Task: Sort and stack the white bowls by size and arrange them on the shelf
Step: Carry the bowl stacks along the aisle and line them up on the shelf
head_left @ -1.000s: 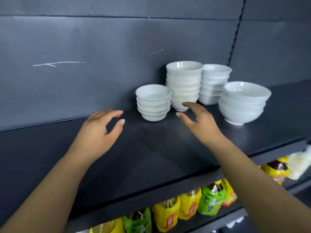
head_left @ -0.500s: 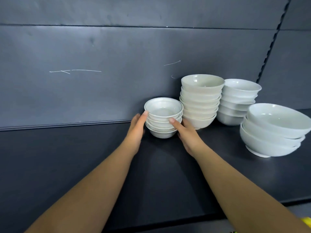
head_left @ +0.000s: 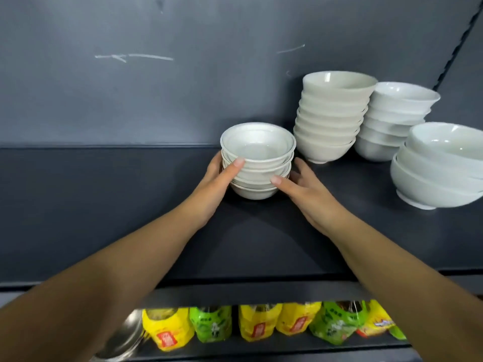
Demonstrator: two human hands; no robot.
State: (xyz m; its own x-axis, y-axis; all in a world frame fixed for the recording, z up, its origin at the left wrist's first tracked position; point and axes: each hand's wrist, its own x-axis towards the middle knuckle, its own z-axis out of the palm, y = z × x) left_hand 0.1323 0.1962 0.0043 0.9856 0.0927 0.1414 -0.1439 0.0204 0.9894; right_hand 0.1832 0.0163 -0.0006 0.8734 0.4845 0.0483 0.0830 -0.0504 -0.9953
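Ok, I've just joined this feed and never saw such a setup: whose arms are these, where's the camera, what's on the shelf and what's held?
No machine here: the grip is a person's two bare hands. The picture comes from a camera worn on their head, looking forward and down. On the dark shelf stand four stacks of white bowls: the small bowl stack, a tall stack, a second stack to its right, and the large bowls far right. The left hand holds the small bowl stack, thumb on its front; the right hand touches its other side with the thumb. Below are yellow and green bottles.
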